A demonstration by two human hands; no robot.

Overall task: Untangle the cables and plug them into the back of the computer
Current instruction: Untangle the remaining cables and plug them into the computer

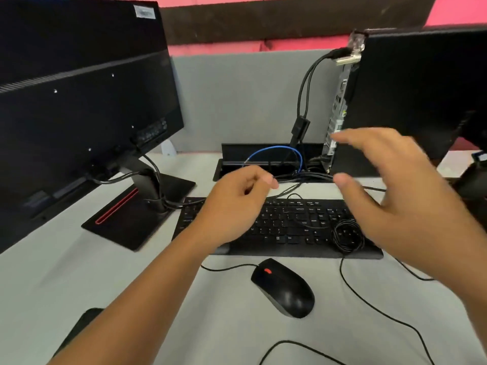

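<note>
Both hands hover over the keyboard (276, 225), the left hand (234, 204) loosely curled and the right hand (390, 193) spread, both empty; the thin coiled cable (347, 234) looks light, floppy, best pinched near its plug.

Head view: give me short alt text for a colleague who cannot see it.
Two bare hands hover over a black keyboard: the left hand with loosely curled fingers, the right hand open and blurred. Neither holds a cable. A coiled black cable lies on the keyboard, a black mouse sits in front, and the computer stands behind, rear ports showing.
</note>
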